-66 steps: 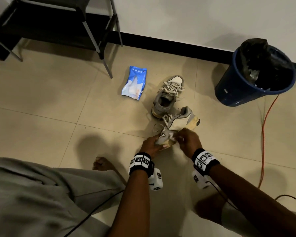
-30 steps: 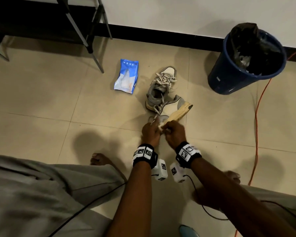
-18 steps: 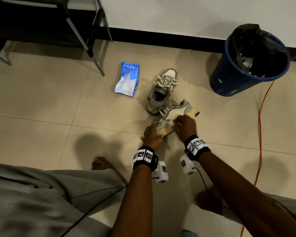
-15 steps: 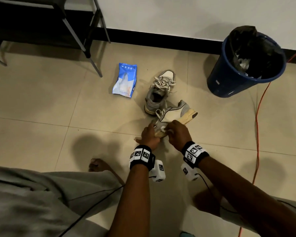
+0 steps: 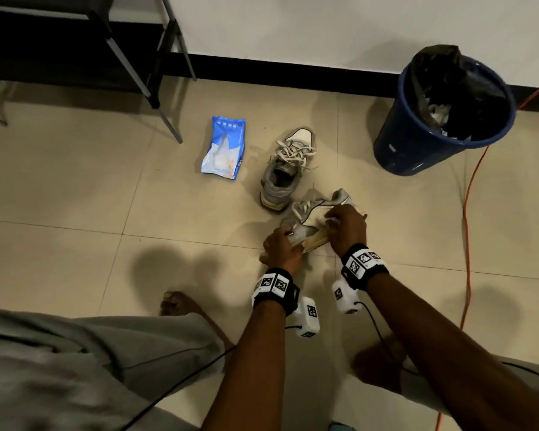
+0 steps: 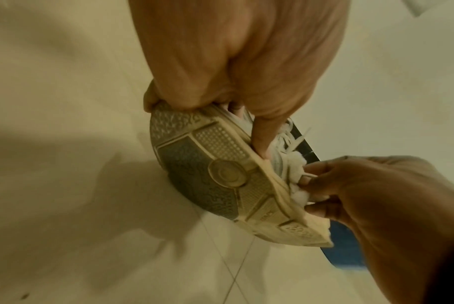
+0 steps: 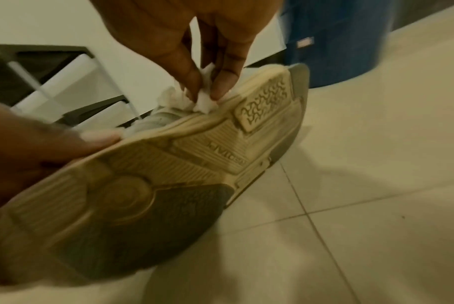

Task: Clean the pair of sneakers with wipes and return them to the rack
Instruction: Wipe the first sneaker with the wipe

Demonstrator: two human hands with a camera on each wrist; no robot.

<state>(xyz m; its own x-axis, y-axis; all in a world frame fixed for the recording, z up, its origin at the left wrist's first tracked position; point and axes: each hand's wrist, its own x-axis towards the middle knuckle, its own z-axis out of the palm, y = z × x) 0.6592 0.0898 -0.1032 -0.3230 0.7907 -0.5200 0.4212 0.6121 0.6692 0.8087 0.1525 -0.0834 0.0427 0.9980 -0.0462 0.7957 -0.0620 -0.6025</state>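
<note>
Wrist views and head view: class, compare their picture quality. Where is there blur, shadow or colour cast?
Head view: dim, sharp, with soft shadows on the floor near the person. Left wrist view: yellowish cast, left hand washed out, floor smeared. Right wrist view: held sneaker soft, blue bin blurred.

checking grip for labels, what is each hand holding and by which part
Left hand grips the grey-and-white lace-up sneaker by its toe end. Right hand pinches a crumpled white wipe at the sneaker's side edge.

I count two sneakers (image 5: 288, 169) (image 5: 311, 219), one wipe (image 7: 203, 102), one wipes pack (image 5: 224, 147), one bin (image 5: 417, 141), one rack (image 5: 75, 42), and my two hands (image 5: 282, 247) (image 5: 347, 228).
</note>
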